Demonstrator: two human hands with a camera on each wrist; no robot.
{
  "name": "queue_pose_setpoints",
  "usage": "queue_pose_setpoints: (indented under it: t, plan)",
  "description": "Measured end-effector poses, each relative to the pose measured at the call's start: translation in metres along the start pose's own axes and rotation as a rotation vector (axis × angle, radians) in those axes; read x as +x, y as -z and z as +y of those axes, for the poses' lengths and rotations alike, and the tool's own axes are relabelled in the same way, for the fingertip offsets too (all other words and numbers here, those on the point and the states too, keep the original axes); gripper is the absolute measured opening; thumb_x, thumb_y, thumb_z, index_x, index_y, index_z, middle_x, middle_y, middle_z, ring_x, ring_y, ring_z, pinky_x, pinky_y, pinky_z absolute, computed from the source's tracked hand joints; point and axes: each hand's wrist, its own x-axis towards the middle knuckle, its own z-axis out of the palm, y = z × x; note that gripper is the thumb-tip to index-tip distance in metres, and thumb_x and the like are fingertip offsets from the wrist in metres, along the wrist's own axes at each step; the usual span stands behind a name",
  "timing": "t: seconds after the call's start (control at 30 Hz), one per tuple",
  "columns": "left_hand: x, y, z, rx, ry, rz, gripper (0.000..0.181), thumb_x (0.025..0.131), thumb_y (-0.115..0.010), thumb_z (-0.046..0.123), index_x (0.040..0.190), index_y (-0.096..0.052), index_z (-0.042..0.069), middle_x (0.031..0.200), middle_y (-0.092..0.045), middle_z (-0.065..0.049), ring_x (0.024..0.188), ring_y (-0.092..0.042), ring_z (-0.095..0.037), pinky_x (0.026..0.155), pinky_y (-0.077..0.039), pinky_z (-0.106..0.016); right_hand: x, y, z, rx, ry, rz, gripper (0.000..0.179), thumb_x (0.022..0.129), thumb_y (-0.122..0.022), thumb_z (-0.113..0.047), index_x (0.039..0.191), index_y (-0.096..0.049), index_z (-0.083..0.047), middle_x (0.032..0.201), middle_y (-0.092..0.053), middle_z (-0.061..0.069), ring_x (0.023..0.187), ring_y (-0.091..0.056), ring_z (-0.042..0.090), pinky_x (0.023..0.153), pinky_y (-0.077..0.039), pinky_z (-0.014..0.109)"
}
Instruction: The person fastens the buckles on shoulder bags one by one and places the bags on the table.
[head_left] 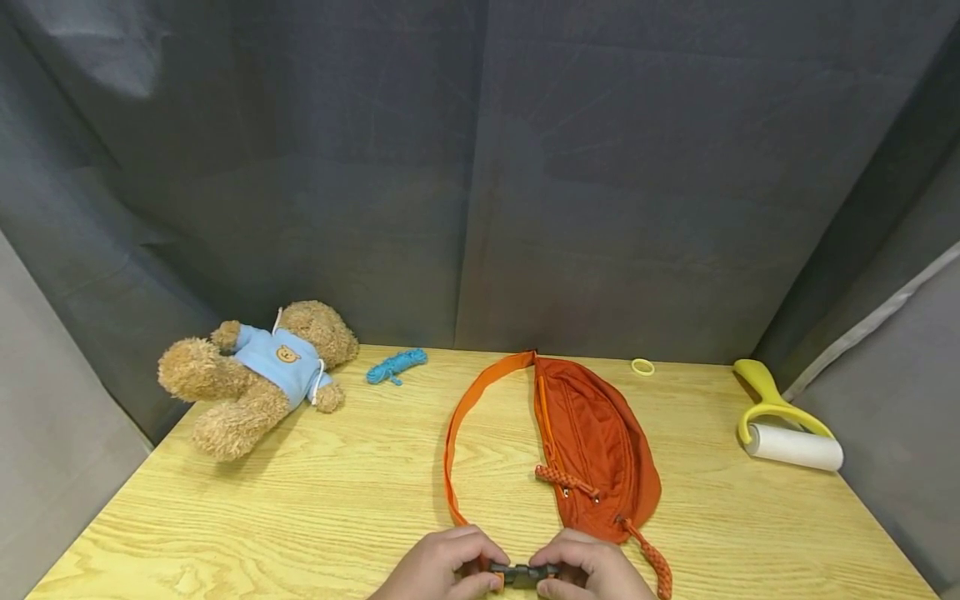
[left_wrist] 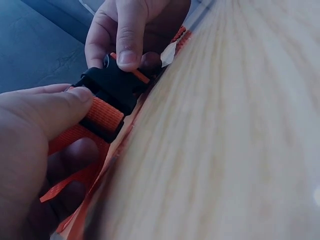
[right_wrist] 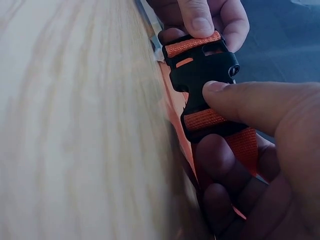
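Note:
A red-orange waist bag (head_left: 607, 425) lies on the table, its strap (head_left: 457, 417) looping out to the left and down to the near edge. There, both hands meet at a black side-release buckle (head_left: 522, 575), whose two halves sit one in the other. My left hand (head_left: 446, 567) pinches the left end, thumb over the orange webbing (left_wrist: 104, 114). At the other end my right hand (head_left: 596, 567) grips the buckle, its thumb on the black plastic (right_wrist: 197, 75). A braided orange cord (head_left: 652, 558) hangs off the bag beside the right hand.
On the left a teddy bear (head_left: 281, 367) in a blue top lies on its back, with a blue rope bundle (head_left: 397, 365) nearby. A yellow ring (head_left: 642, 367) and a yellow-handled lint roller (head_left: 795, 446) lie to the right. Dark cloth (head_left: 480, 167) stands behind the table.

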Motion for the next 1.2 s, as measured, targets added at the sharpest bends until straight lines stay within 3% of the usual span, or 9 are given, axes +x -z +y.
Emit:
queue_pose_setpoints:
  t: [0.87, 1.2]
  plan:
    - [0.001, -0.004, -0.001, -0.007, -0.018, 0.003, 0.012, 0.100, -0.065, 0.023, 0.106, -0.072, 0.016, 0.092, -0.066, 0.010, 0.076, -0.057, 0.008, 0.064, -0.052, -0.017, 0.001, -0.003, 0.010, -0.053, 0.157, 0.005, 0.014, 0.093, -0.071, -0.007, 0.105, -0.075, -0.010, 0.089, -0.064, -0.006, 0.072, -0.055, -0.003, 0.055, -0.052, 0.024]
    - [0.001, -0.004, -0.002, 0.022, -0.049, -0.008, 0.012, 0.100, -0.064, 0.023, 0.106, -0.071, 0.015, 0.091, -0.065, 0.008, 0.076, -0.056, 0.009, 0.064, -0.051, -0.015, 0.002, -0.003, 0.010, -0.049, 0.178, 0.000, 0.014, 0.093, -0.071, -0.006, 0.106, -0.075, -0.009, 0.089, -0.063, -0.006, 0.072, -0.054, -0.003, 0.056, -0.051, 0.023]
